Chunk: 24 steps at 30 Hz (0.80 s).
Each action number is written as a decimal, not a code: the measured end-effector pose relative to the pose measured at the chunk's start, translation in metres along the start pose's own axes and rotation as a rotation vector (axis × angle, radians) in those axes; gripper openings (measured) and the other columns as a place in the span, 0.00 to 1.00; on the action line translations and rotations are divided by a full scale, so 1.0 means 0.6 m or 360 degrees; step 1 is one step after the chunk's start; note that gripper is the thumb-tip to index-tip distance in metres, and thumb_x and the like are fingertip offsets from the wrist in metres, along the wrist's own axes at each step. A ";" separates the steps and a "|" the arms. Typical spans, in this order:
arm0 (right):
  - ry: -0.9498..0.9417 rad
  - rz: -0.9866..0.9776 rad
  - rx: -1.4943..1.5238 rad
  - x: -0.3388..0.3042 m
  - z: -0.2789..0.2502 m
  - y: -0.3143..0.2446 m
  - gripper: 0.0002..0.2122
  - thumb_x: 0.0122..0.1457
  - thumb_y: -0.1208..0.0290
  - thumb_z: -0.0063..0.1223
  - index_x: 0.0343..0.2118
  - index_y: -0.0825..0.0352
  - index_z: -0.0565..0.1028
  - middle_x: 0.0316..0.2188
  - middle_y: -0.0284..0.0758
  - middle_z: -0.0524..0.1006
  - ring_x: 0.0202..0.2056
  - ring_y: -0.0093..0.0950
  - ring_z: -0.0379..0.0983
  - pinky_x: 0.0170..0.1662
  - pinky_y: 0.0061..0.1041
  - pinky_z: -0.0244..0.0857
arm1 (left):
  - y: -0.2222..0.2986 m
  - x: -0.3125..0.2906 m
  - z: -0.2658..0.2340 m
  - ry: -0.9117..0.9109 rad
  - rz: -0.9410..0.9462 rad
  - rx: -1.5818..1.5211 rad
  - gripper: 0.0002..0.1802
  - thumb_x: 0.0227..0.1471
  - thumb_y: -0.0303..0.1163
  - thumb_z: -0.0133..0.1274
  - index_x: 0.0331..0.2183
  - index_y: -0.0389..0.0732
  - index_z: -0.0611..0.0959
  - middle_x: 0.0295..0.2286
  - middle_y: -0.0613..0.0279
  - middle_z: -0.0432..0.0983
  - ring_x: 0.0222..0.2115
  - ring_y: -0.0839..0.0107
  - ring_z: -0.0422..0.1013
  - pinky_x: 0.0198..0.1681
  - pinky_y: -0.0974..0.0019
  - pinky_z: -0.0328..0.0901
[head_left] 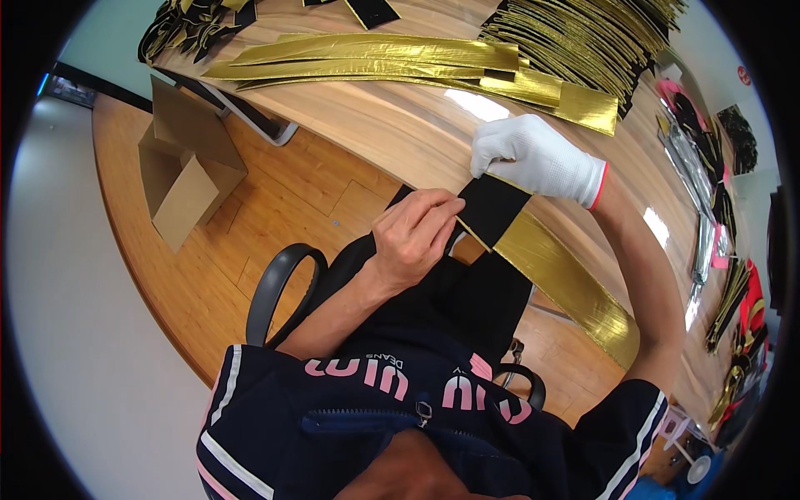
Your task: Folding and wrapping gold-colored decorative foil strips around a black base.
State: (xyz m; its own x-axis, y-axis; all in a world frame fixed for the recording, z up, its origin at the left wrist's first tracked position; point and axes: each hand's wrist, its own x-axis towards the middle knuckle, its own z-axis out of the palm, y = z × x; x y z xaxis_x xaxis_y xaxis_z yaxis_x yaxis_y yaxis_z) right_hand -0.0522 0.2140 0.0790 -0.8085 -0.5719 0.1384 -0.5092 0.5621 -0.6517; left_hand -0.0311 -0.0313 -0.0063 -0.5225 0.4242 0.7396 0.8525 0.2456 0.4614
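Nearest the lens: worker's dark shirt (358, 440), pink lettering, white sleeve stripes. Past it, the work: one gold strip (571, 279), its black section (497, 207) at the upper end held between both hands over the table's near edge. The rest slopes down to the right, ending close by the right forearm (646, 267).

Grip: left hand (412, 237), bare, thumb and fingers together, pinching the left edge of the black part. Right hand (529, 154), gloved in white, fingers curled and closed on its upper edge. Both clamped on the same piece, tips near each other. Black looks like backing turned up; can't tell if it's a fold or a separate panel.

Step looks like lining up or working that end. To do it well: match edges before pressing, pinch right at the corner, keep light even tension so the black lies flat. The unsupported length will probably twist the end, so resting it on the table (358, 125) should help. Foil face likely creases; avoid sharp bends. Loose gold strips (375, 62) and the stack (575, 50) sit well clear of the hands.
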 end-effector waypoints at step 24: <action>0.0025 -0.0131 -0.0066 -0.016 0.002 0.005 0.04 0.54 0.80 0.61 0.32 0.65 0.82 0.32 0.34 0.77 0.40 0.35 0.78 0.45 0.32 0.74 | -0.026 -0.072 -0.001 -0.0090 0.0358 0.0300 0.24 0.51 0.17 0.54 0.50 0.38 0.87 0.53 0.61 0.83 0.20 0.73 0.68 0.24 0.70 0.59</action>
State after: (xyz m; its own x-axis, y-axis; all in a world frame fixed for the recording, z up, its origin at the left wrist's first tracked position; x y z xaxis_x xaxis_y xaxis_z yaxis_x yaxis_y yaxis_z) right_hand -0.0457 0.2202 0.0750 -0.7678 -0.6080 0.2020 -0.5856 0.5379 -0.6064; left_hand -0.0220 -0.0536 -0.0451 -0.3229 0.5329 0.7821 0.9372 0.2951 0.1859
